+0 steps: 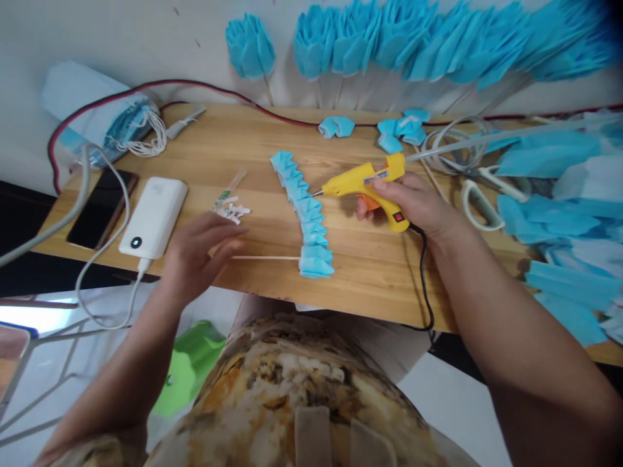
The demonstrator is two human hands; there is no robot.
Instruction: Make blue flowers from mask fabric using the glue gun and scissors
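In the head view, my right hand (409, 201) grips a yellow hot glue gun (365, 179), a finger at its orange trigger. A clear glue stick (452, 144) sticks out of its back. The metal nozzle points left, close to the right edge of a pleated strip of light blue fabric (304, 204). At the strip's near end a thin wooden stick (267, 258) lies crosswise, its right end at the folded fabric. My left hand (202, 250), slightly blurred, is by the stick's left end with fingers loosely apart; it covers that end. White scraps (233, 211) lie just beyond its fingers.
A power bank (153, 217) with a cable and a phone (100, 211) lie at left. Blue fabric flowers (250, 47) line the wall behind. Folded blue pieces (335, 126), scissors (481, 204) and blue sheets (549, 220) lie behind and right. The glue gun's black cord (424, 279) drops over the front edge.
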